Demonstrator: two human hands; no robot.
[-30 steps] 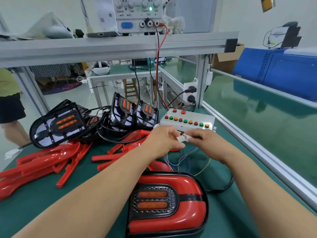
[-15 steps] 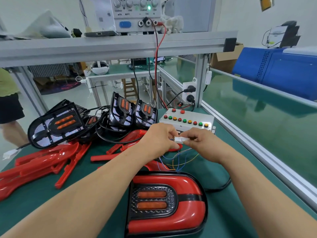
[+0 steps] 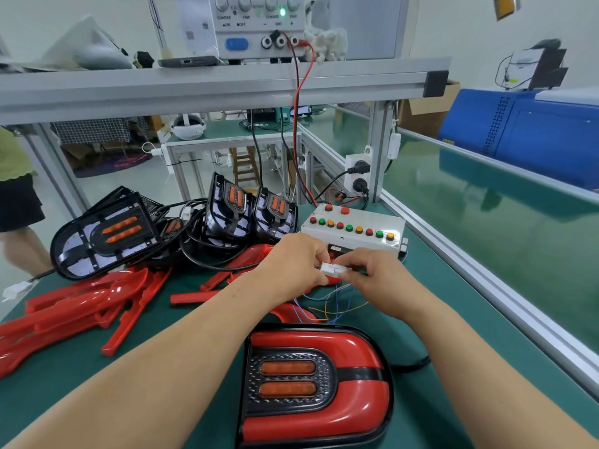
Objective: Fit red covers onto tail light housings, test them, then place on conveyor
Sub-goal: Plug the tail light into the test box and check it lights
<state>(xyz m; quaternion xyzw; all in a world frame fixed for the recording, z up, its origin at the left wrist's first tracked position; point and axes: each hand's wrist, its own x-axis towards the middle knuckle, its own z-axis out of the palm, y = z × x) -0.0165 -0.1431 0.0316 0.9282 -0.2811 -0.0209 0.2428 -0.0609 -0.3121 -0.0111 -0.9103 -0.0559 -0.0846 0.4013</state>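
Head view: the left hand and right hand met over the green bench, each pinching one half of a white connector with curled fingers. The covered tail light lay nearer, beneath the forearms; the button test box sat just beyond.

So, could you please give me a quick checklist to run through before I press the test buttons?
1. Red cover seated on the near tail light: ok, looks flush.
2. White connector pinched between left hand and right hand: ok.
3. Connector halves fully mated: cannot tell, fingers partly cover it.
4. Power supply green lamp lit: ok.
5. Test box buttons unobstructed: ok.
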